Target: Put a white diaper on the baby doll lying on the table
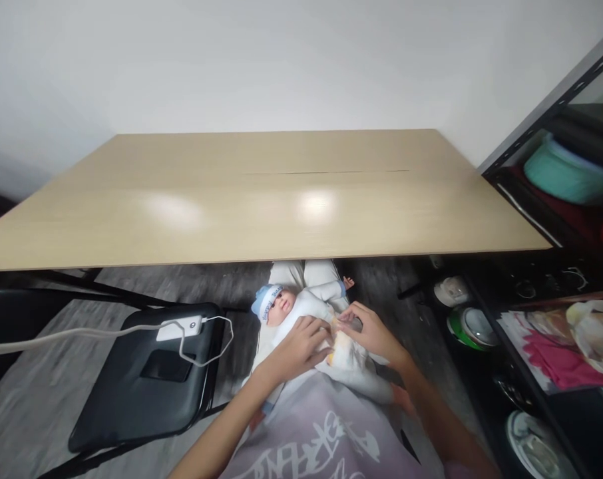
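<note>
Doll [309, 306] on lap [287, 273], waist being worked

Lies face-up, head leftward. Step, my read: handling white wrap [354, 356] at its middle. Left hand [304, 342] bent over belly, right hand [369, 327] curled opposite; can't tell if either grips. Next move calls for light fingertips, steady doll. Table [261, 213] ahead, chair [132, 406] left.

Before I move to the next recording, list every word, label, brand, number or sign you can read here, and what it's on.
Cap: "Ba…", probably "Baby"; the word before it, perhaps "Happy", is too blurred to be sure.
Shirt: large white stylised lettering, too distorted to read with confidence.
White device: a small dark mark, too small to read.
Nothing else shows readable text.
</note>
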A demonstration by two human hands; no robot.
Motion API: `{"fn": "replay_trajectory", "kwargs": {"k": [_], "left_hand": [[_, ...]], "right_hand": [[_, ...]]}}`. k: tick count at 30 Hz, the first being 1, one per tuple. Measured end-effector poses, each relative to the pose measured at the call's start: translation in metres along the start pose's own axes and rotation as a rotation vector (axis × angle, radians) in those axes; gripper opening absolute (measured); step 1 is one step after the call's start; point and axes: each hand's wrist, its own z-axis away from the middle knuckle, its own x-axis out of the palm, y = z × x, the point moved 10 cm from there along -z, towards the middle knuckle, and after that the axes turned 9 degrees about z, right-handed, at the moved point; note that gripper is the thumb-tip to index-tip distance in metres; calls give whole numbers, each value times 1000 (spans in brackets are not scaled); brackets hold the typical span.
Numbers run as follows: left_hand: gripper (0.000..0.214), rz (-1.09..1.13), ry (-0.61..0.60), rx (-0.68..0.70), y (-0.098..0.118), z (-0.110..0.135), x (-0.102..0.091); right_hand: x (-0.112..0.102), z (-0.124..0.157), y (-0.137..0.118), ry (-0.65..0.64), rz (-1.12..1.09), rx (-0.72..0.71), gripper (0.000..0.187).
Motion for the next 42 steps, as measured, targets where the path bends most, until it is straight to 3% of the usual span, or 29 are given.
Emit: {"fn": "replay_trajectory", "kwargs": {"k": [5, 9, 13, 17, 21, 25, 28, 31, 33, 36, 39, 42], "left_hand": [[22, 4, 9, -62, 3, -4, 2], [21, 75, -15, -106, 15, 6, -12], [17, 264, -98, -177, 21, 29, -20], [10, 373, -227, -161, 20, 45, -4], [18, 396, -199, -220, 7, 48, 5], [31, 414, -31, -232, 6, 40, -5], [35, 372, 122, -212, 6, 26, -15], [27, 163, 183, -195, 2, -4, -12], [36, -47, 20, -189, -2, -38, 15], [56, -236, -330, -172, -11, -91, 69], [51, -242, -444, -155, -16, -132, 98], [49, -231, -447, -150, -20, -145, 101]], "right_hand": [[0, -3, 1, -10, 16, 21, 23], [5, -4, 5, -15, 53, 18, 19], [-5, -14, 23, 126, 86, 29, 20], [-18, -36, 26, 227, 145, 38, 18], [-9, -45, -25, 180, 197, -116, 13], [32, -15, -86, -177, 277, -453, 18], [25, 17, -84, -291, 368, -500, 28], [-5, 42, -50, -343, 376, -319, 35], [-17, 56, -22, -410, 346, -134, 41], [-15, 72, 9, -444, 409, 72, 44], [1, 82, 27, -408, 473, 160, 42], [16, 96, 51, -406, 349, 268, 46]]}}
